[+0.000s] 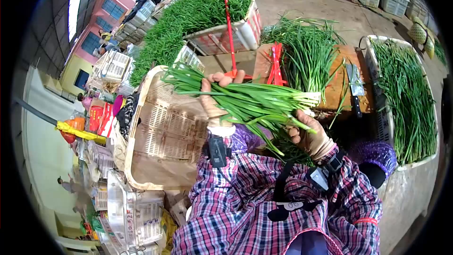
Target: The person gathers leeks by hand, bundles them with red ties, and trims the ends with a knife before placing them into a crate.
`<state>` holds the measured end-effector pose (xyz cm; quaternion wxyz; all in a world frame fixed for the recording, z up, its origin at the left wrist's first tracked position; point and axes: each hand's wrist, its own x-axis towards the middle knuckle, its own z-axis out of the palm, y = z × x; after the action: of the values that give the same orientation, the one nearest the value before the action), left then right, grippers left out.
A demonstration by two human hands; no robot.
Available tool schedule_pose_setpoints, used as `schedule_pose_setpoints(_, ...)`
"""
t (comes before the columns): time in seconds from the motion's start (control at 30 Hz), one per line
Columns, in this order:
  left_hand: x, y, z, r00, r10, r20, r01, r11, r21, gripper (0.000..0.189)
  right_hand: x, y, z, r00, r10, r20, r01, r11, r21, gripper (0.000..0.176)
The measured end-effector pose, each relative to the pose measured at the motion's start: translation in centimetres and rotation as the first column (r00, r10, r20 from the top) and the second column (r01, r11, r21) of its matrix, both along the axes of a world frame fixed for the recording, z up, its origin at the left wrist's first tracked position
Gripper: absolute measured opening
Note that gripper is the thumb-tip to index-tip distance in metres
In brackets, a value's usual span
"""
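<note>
A bunch of green chives (259, 97) lies nearly level in front of my chest, pale cut ends to the right and leaves to the left. My left hand (214, 97) is wrapped around the leafy part, its fingertips showing over the top. At the pale end, my right hand (309, 139) is closed on a few stalks that angle down from the bunch. Beyond the hands, a loose pile of chives (309, 59) rests on a wooden board (342, 73). Red ties (276, 66) hang at the board's left side.
A knife (356, 97) lies at the board's right. An open plastic crate (165, 132) stands left of me, and a crate (432, 104) packed with chives stands right. Farther off are a heaped crate (217, 38), a thin red pole (229, 23) and stacked crates (134, 212).
</note>
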<state>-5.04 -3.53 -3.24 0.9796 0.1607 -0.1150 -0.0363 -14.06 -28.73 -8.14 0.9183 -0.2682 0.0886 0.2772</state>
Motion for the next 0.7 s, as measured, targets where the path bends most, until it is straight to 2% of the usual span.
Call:
schedule_pose_setpoints(0.03, 0.1, -0.6, -0.2, 0.999, 0.027, -0.027, -0.028, 0.999, -0.03, 0.019, 0.0, 0.1, -0.5, 1.0, -0.014, 0.023, 0.013, 0.999, 0.035, 0.029)
schedule_pose_setpoints(0.1, -0.2, -1.7, 0.5, 0.993, 0.116, 0.016, -0.117, 0.986, 0.122, 0.019, -0.1, 0.2, 0.0, 0.996, -0.086, -0.012, 0.087, 0.984, 0.155, 0.027)
schedule_pose_setpoints(0.13, -0.5, -2.1, 0.9, 0.993, 0.115, -0.029, -0.112, 0.99, 0.09, 0.02, -0.1, 0.1, -0.2, 0.996, -0.088, -0.013, 0.089, 0.984, 0.154, 0.027)
schedule_pose_setpoints(0.2, -0.7, -2.6, 1.1, 0.989, 0.134, -0.069, -0.119, 0.975, 0.189, 0.02, -0.1, -0.4, -0.7, 0.995, -0.097, -0.038, 0.102, 0.973, 0.207, 0.027)
schedule_pose_setpoints(0.27, -0.6, -2.6, 1.3, 0.991, 0.131, -0.041, -0.113, 0.95, 0.291, 0.019, -0.1, -0.9, -0.8, 0.991, -0.132, 0.006, 0.129, 0.975, 0.183, 0.026)
schedule_pose_setpoints(0.33, -0.6, -2.6, 1.2, 0.988, 0.138, -0.072, -0.113, 0.954, 0.278, 0.019, -0.4, -1.3, -0.9, 0.985, -0.164, 0.048, 0.154, 0.975, 0.16, 0.026)
schedule_pose_setpoints(0.4, -0.2, -2.4, 1.2, 0.99, 0.124, -0.063, -0.106, 0.966, 0.237, 0.018, -1.2, -1.9, -0.7, 0.979, -0.052, 0.198, 0.033, 0.995, 0.098, 0.026)
schedule_pose_setpoints(0.43, 0.0, -2.4, 1.1, 0.988, 0.11, -0.105, -0.092, 0.983, 0.159, 0.019, -1.5, -2.0, -0.6, 0.963, 0.008, 0.27, -0.025, 0.998, 0.061, 0.026)
schedule_pose_setpoints(0.47, 0.3, -2.2, 0.8, 0.992, 0.102, -0.076, -0.09, 0.986, 0.142, 0.019, -1.6, -1.8, -0.3, 0.936, 0.026, 0.352, -0.029, 1.0, 0.003, 0.026)
schedule_pose_setpoints(0.5, 0.6, -2.0, 0.5, 0.994, 0.094, -0.048, -0.087, 0.988, 0.125, 0.019, -1.9, -2.2, 0.6, 0.935, 0.123, 0.332, -0.088, 0.989, -0.118, 0.026)
schedule_pose_setpoints(0.57, 0.3, -2.7, 1.0, 0.988, 0.136, -0.078, -0.126, 0.985, 0.116, 0.021, -2.1, -2.5, 1.5, 0.892, 0.248, 0.377, -0.184, 0.963, -0.198, 0.027)
schedule_pose_setpoints(0.6, 0.4, -2.7, 1.1, 0.992, 0.128, -0.016, -0.125, 0.986, 0.108, 0.022, -2.3, -2.8, 2.6, 0.911, 0.303, 0.282, -0.232, 0.938, -0.258, 0.028)
schedule_pose_setpoints(0.63, 0.5, -2.6, 1.1, 0.992, 0.121, 0.047, -0.125, 0.987, 0.101, 0.023, -2.2, -3.0, 2.4, 0.861, 0.371, 0.348, -0.282, 0.917, -0.28, 0.028)
schedule_pose_setpoints(0.7, 0.9, -2.1, 0.9, 0.991, 0.129, 0.022, -0.13, 0.987, 0.098, 0.025, -2.1, -3.3, 2.7, 0.797, 0.469, 0.381, -0.312, 0.86, -0.404, 0.029)
